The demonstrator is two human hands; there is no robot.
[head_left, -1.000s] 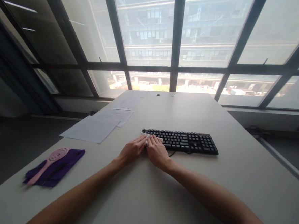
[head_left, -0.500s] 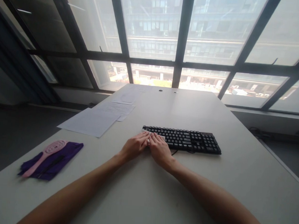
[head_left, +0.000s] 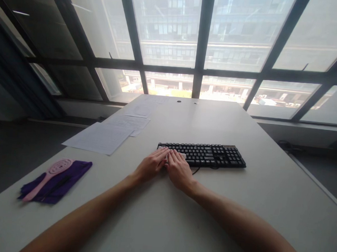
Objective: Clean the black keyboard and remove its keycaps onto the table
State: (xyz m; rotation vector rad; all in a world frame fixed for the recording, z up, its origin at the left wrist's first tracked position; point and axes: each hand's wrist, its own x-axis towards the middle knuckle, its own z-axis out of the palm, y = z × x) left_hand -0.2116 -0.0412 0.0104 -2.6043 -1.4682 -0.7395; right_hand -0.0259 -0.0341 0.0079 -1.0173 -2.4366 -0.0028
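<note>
A black keyboard [head_left: 206,155] lies on the white table, angled slightly. At its left end, my left hand [head_left: 151,163] and my right hand [head_left: 179,168] are side by side, fingertips almost meeting. Both press a white cloth or tissue [head_left: 183,156] against the keys; only its edges show, so I cannot tell which it is. The fingers of the right hand lie together over it, and those of the left curl onto it from the other side. A thin black cable [head_left: 195,171] comes out at the keyboard's near edge.
Left of my arms, a pink hairbrush [head_left: 59,166] and a thin dark item lie on a folded purple cloth [head_left: 78,170]. Several paper sheets [head_left: 97,137] cover the table's left edge further back. Two small holes [head_left: 179,101] are near the far edge, before large windows.
The keyboard has turned slightly, its right end now a little farther from me. Both hands stay on the white cloth or tissue at its left end. The view has shifted slightly.
</note>
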